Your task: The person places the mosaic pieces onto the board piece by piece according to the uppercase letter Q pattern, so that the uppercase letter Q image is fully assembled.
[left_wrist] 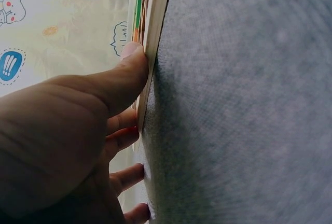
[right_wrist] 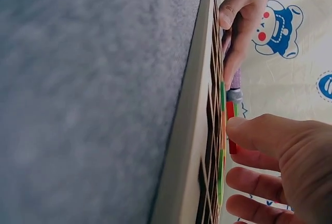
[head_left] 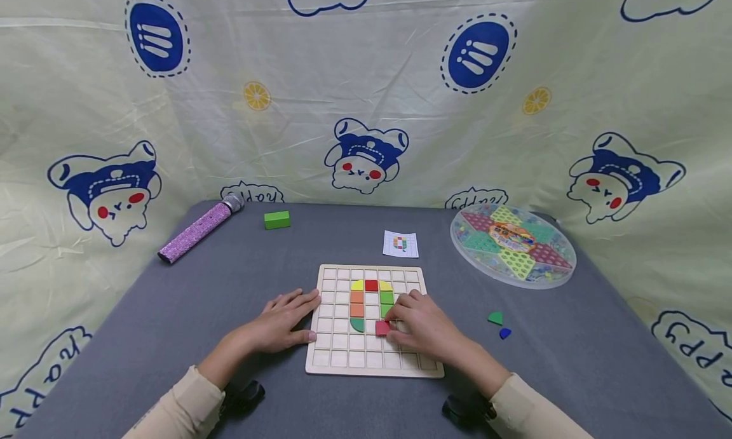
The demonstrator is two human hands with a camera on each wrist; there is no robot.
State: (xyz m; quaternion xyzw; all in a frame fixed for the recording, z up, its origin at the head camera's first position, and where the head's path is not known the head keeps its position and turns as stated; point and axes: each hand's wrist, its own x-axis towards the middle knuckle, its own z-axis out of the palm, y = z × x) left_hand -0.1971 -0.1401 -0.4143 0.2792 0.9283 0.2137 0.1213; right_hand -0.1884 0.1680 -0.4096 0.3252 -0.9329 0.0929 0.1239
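Observation:
A wooden grid board (head_left: 337,359) lies flat on the grey cloth. My left hand (head_left: 280,321) rests at its left edge with extended fingers, thumb and fingertips touching the rim. Between thumb and index finger, my right hand (head_left: 426,324) pinches a red square tile (head_left: 381,328) just over the board; the right wrist view shows this red tile (right_wrist: 232,140) edge-on. On the grid sit a second red square (head_left: 371,285), yellow rounded pieces (head_left: 357,286) on either side, two orange squares (head_left: 357,310) on the left, a green quarter-round (head_left: 357,325) below them, and green squares (head_left: 386,297) on the right.
A small printed card (head_left: 400,244) lies behind the board. Right of it is a round clear case (head_left: 513,280), with a green piece (head_left: 495,318) and a blue piece (head_left: 505,333) nearer. A glittery purple microphone (head_left: 197,231) and green block (head_left: 277,220) lie back left.

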